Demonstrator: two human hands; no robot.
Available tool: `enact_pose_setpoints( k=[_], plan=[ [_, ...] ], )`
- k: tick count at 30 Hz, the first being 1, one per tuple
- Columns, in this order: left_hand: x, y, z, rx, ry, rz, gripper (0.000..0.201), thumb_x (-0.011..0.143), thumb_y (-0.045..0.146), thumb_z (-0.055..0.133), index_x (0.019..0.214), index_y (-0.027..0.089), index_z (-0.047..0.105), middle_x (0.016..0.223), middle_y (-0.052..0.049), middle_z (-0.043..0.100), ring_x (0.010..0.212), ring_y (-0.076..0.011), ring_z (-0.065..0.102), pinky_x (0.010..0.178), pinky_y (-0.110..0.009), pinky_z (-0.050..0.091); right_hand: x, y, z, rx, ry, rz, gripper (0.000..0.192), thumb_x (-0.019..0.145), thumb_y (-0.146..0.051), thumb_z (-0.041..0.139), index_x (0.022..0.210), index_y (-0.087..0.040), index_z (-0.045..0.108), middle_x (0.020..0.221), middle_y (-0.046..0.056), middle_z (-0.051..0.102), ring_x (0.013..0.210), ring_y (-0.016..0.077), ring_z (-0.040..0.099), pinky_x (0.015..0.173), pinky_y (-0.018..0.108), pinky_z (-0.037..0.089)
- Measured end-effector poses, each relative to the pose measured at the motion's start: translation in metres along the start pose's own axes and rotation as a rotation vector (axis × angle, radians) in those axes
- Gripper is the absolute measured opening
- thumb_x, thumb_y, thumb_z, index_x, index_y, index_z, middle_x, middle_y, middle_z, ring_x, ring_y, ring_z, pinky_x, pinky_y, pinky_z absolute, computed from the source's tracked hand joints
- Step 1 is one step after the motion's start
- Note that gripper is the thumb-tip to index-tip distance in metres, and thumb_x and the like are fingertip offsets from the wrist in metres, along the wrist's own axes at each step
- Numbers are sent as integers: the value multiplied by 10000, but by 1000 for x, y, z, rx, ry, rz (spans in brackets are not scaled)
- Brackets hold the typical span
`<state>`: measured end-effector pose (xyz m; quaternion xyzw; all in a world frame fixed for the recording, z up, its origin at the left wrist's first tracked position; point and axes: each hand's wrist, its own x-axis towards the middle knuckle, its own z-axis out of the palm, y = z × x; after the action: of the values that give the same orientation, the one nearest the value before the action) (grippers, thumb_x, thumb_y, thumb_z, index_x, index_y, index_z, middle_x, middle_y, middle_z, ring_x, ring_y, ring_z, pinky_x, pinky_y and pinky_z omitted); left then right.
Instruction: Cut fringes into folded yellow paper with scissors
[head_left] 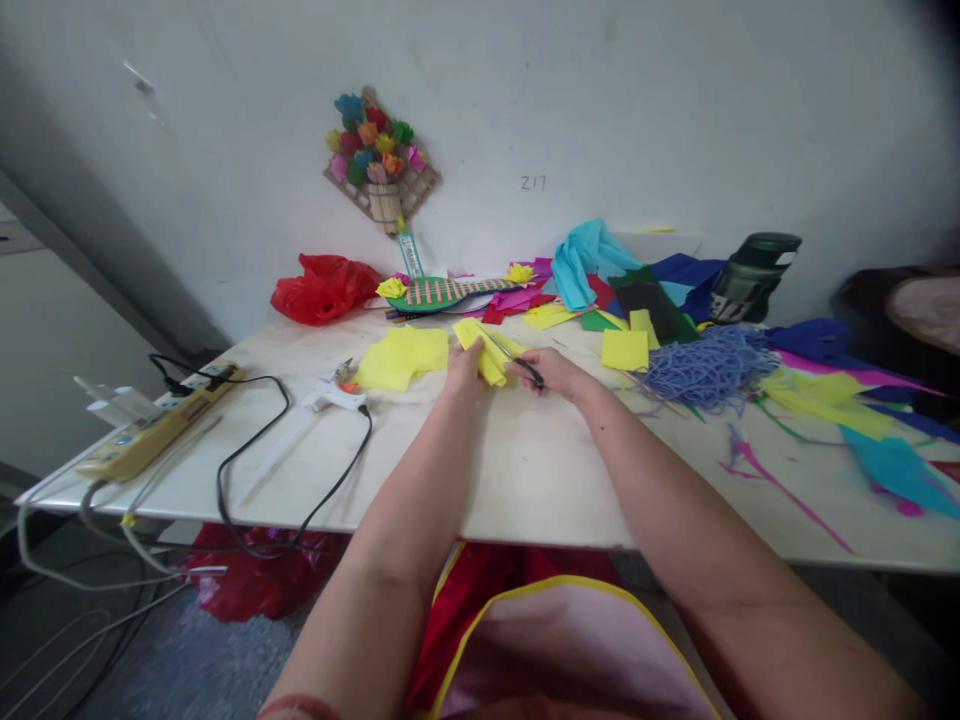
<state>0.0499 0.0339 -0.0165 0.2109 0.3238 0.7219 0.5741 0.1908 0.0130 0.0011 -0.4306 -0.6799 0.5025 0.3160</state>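
Note:
Near the middle of the white table, my left hand [466, 366] is closed on a folded piece of yellow crepe paper [474, 336]. My right hand [553, 372] grips a pair of scissors [534, 374] by the dark handles. Their blades point left and lie against the folded yellow paper; whether they are cutting into it I cannot tell. A flat yellow sheet [405, 357] rests just left of my left hand. Small yellow squares [625, 350] lie to the right of my right hand.
A glue gun [334, 396] with its black cord and a power strip [161, 425] are on the left. Blue-purple shredded strands [701, 368], a dark bottle [756, 277] and coloured papers crowd the right. A red plastic bag [322, 290] and a green woven craft piece [457, 292] stand behind.

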Motion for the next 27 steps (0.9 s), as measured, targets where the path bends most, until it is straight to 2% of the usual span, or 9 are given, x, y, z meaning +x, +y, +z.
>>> enact_pose_setpoints(
  k=[12, 18, 27],
  plan=[
    [-2, 2, 2, -10, 14, 0, 77, 695, 103, 583, 761, 132, 554, 690, -56, 613, 775, -210, 621, 799, -396, 469, 0, -1, 2, -36, 16, -43, 259, 666, -360, 644, 623, -135, 525, 382, -75, 399, 310, 33, 324, 320, 174, 243],
    [-4, 4, 5, 7, 36, -10, 62, 727, 101, 539, 781, 130, 552, 708, -64, 622, 813, -219, 621, 810, -399, 471, 1, 0, 3, 13, -6, -4, 221, 688, -341, 629, 681, -137, 543, 407, -63, 441, 331, 45, 370, 330, 170, 313],
    [-6, 3, 4, 8, -32, -22, 74, 705, 105, 570, 766, 143, 551, 664, -46, 619, 762, -204, 624, 777, -367, 479, -2, 0, -1, 54, -27, -13, 283, 697, -399, 623, 657, -143, 509, 425, -33, 504, 332, 53, 413, 334, 166, 365]
  ],
)
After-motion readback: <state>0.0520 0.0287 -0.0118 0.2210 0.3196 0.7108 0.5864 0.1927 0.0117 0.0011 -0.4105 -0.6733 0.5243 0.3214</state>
